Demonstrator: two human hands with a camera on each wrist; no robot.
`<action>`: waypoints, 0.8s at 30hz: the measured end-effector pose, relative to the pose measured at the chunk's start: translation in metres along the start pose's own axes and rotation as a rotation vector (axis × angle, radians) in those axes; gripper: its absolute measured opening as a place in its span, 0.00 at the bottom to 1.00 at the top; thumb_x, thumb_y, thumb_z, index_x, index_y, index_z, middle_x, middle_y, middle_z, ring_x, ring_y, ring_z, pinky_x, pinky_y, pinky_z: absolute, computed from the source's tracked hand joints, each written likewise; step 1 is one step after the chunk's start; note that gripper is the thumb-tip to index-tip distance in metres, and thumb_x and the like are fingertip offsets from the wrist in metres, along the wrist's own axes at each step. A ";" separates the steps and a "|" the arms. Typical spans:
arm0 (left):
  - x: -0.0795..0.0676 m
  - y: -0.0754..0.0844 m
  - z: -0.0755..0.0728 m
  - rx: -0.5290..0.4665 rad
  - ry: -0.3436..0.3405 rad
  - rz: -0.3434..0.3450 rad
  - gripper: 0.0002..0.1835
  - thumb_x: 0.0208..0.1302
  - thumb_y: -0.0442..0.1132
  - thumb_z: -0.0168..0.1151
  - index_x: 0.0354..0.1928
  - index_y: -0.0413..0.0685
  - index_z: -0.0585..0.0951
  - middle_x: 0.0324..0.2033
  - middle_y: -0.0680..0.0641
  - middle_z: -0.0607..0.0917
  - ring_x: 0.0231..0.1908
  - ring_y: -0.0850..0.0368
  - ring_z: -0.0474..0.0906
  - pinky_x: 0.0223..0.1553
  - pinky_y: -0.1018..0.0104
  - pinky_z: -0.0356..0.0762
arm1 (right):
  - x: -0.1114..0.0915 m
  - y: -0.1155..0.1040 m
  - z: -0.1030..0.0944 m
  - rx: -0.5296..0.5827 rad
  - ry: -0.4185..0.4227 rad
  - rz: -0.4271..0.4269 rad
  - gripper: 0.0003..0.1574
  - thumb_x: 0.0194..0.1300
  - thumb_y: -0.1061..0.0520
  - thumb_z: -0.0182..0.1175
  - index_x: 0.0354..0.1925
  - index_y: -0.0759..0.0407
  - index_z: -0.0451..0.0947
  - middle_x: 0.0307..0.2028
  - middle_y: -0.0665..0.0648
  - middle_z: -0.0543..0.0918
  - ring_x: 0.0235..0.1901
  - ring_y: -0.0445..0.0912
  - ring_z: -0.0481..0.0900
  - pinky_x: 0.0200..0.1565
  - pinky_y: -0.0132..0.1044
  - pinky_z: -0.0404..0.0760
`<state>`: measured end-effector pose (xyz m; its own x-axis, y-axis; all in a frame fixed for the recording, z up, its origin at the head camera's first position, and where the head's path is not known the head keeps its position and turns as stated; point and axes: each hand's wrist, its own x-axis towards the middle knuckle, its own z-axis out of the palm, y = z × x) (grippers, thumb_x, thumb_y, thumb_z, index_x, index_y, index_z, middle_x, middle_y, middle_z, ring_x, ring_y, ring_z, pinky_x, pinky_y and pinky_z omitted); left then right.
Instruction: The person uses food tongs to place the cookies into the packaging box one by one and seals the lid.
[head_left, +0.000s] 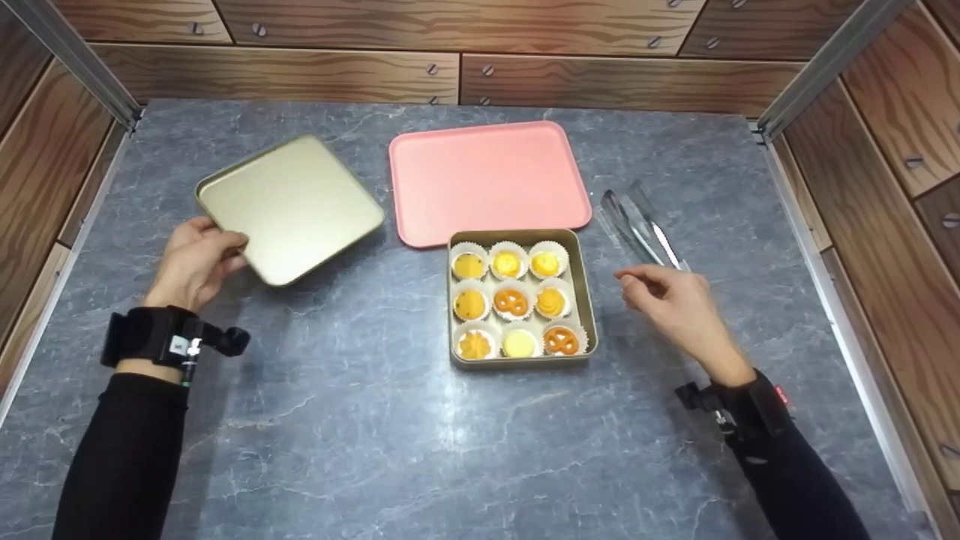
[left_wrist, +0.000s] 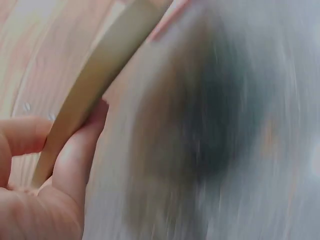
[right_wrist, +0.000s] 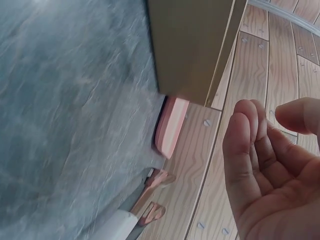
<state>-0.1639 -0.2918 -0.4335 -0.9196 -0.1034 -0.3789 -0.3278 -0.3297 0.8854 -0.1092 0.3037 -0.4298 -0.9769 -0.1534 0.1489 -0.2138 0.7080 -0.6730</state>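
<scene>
My left hand (head_left: 196, 262) pinches the near left edge of a square, pale gold tin lid (head_left: 292, 210), held tilted left of the pink tray. In the left wrist view, thumb and fingers lie on either side of the lid's rim (left_wrist: 75, 105). A square tin (head_left: 523, 363) stands at the middle of the table without a cover. Inside it several cookies in white paper cups sit in rows, among them pretzel-shaped cookies (head_left: 562, 341). My right hand (head_left: 671, 307) is right of the tin, fingers loosely bent, holding nothing; the right wrist view shows its bare palm (right_wrist: 280, 200).
The pink tray (head_left: 487, 180) lies behind the tin, close to its back edge. Metal tongs (head_left: 660, 236) lie on the table just beyond my right hand. Wood-patterned panels (head_left: 277, 75) wall the grey marbled table (head_left: 337, 435) at the back and both sides.
</scene>
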 end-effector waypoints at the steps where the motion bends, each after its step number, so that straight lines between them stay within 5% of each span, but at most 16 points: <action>1: -0.001 0.000 0.007 -0.043 -0.012 0.015 0.21 0.67 0.16 0.54 0.56 0.40 0.64 0.39 0.46 0.82 0.33 0.57 0.82 0.33 0.70 0.87 | 0.001 -0.002 0.000 0.024 -0.013 0.003 0.14 0.73 0.59 0.60 0.49 0.62 0.89 0.29 0.53 0.88 0.29 0.40 0.85 0.31 0.22 0.80; 4: -0.004 -0.002 0.032 -0.123 -0.021 0.072 0.22 0.67 0.14 0.51 0.57 0.40 0.64 0.40 0.44 0.79 0.33 0.56 0.82 0.34 0.68 0.88 | 0.003 -0.007 0.002 0.111 -0.061 0.014 0.15 0.75 0.60 0.59 0.51 0.64 0.87 0.30 0.56 0.88 0.29 0.41 0.86 0.33 0.26 0.84; 8: -0.012 -0.006 0.067 -0.087 0.008 0.183 0.23 0.65 0.14 0.50 0.58 0.40 0.68 0.41 0.43 0.81 0.33 0.54 0.83 0.34 0.66 0.89 | 0.008 -0.015 0.006 0.254 -0.111 0.043 0.17 0.77 0.58 0.58 0.54 0.69 0.85 0.31 0.61 0.87 0.31 0.45 0.88 0.37 0.33 0.88; 14: -0.027 -0.014 0.118 0.075 0.040 0.378 0.27 0.64 0.16 0.51 0.64 0.37 0.73 0.49 0.39 0.83 0.41 0.50 0.84 0.37 0.64 0.89 | 0.021 -0.030 0.010 0.383 -0.137 0.082 0.21 0.80 0.56 0.55 0.55 0.73 0.82 0.33 0.65 0.85 0.32 0.50 0.88 0.39 0.38 0.90; 19: -0.036 -0.023 0.151 0.305 0.030 0.626 0.25 0.65 0.20 0.55 0.65 0.35 0.75 0.54 0.37 0.85 0.48 0.46 0.86 0.49 0.57 0.88 | 0.035 -0.045 0.012 0.449 -0.157 0.115 0.28 0.82 0.49 0.51 0.55 0.74 0.81 0.37 0.68 0.85 0.36 0.54 0.88 0.43 0.40 0.90; 24: -0.045 -0.033 0.175 0.508 -0.015 0.909 0.19 0.65 0.20 0.57 0.58 0.34 0.79 0.50 0.35 0.88 0.44 0.41 0.89 0.44 0.56 0.90 | 0.052 -0.059 0.012 0.540 -0.192 0.196 0.32 0.84 0.46 0.47 0.60 0.75 0.76 0.45 0.69 0.85 0.43 0.52 0.87 0.50 0.39 0.88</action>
<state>-0.1498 -0.1122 -0.3984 -0.8667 -0.1019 0.4883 0.4410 0.3008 0.8456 -0.1475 0.2456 -0.3914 -0.9704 -0.2124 -0.1149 0.0489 0.2931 -0.9548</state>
